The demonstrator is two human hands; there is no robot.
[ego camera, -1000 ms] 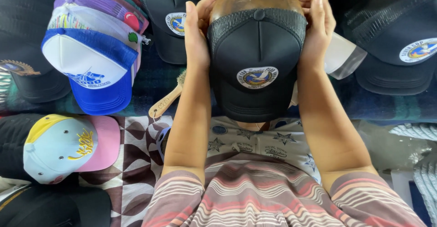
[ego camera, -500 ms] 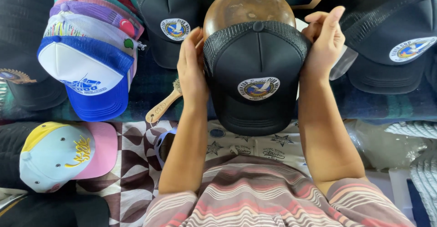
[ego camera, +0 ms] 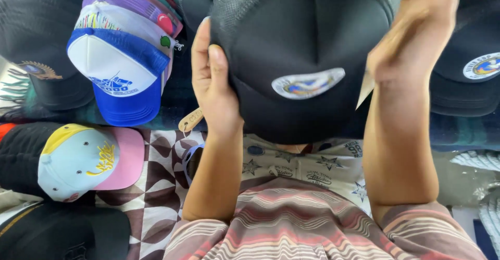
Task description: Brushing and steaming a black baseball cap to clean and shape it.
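A black mesh-backed cap (ego camera: 297, 41) with a round embroidered patch on its front fills the upper middle of the view, lifted close to the camera with its brim toward me. My left hand (ego camera: 211, 83) grips its left side, thumb on the mesh. My right hand (ego camera: 416, 36) holds its right side near the top edge of the view. The wooden head form that carried the cap is hidden behind it.
A stack of coloured caps topped by a blue-and-white one (ego camera: 117, 67) lies at the upper left. A light-blue, yellow and pink cap (ego camera: 86, 158) rests lower left. More black caps (ego camera: 469, 77) sit at the right. A wooden brush handle (ego camera: 190, 119) pokes out beside my left wrist.
The black cap has come up off the brown wooden head form toward the camera, both hands rising with it. The form is no longer visible.
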